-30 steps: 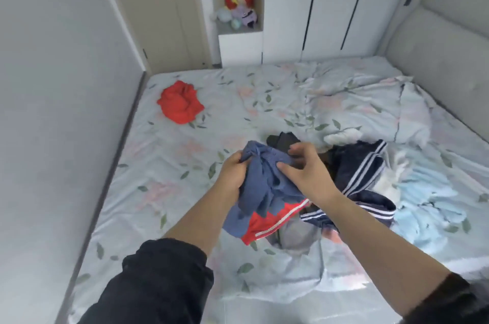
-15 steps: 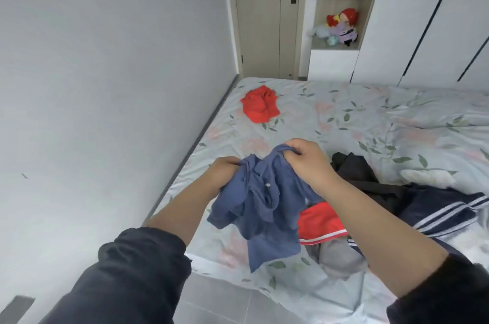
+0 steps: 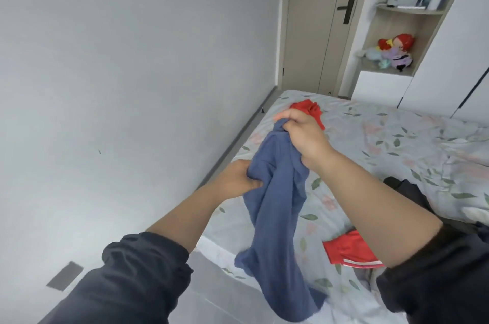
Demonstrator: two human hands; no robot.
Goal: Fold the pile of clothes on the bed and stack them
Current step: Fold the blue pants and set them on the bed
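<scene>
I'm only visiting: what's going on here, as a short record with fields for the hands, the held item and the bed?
held item: blue garment, bunched, hanging unfolded
right hand: grips its top end
left hand: grips it lower down
bed: floral-patterned
on bed: red garment far off; red striped piece near; dark clothes at right

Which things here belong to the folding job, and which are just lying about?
Job: blue garment, gripped by left hand and right hand; crumpled red garment; red white-striped garment; black garment; bed.
Lying about: plush dolls, shelf, door.
</scene>
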